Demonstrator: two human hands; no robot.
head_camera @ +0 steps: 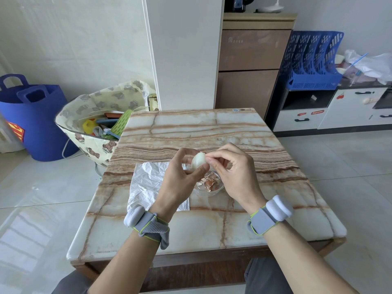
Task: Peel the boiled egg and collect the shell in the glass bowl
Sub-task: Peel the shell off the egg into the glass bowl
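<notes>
Item: boiled egg (199, 161), held in the air directly over the glass bowl (212, 193). The side that shows is bare and white; whether shell remains on the far side cannot be told. Left hand (180, 183): fingers and thumb curled round the egg's lower half, with the thumb laid across its near face. Right hand (233, 172): thumb and forefinger pinched together at the egg's upper right edge, apparently on a scrap of shell or membrane, though the scrap is too small to confirm. Bowl contents: a heap of brown shell fragments (210, 181), which suggests the peeling is well along. Beneath and to the left: a crumpled white sheet (148, 179), lying flat on the marble-patterned surface (191, 128), with the bowl at its right edge. Handling note, by judgement: the left hand's grip should be light, since a peeled egg is slippery and bruises under pressure. The right hand does best to lift the scrap with the membrane and pull along the curve of the egg, not dig inward. The pair of hands should stay centred over the bowl so the released piece drops in, not onto the sheet. The egg should then be turned to check the hidden side.
</notes>
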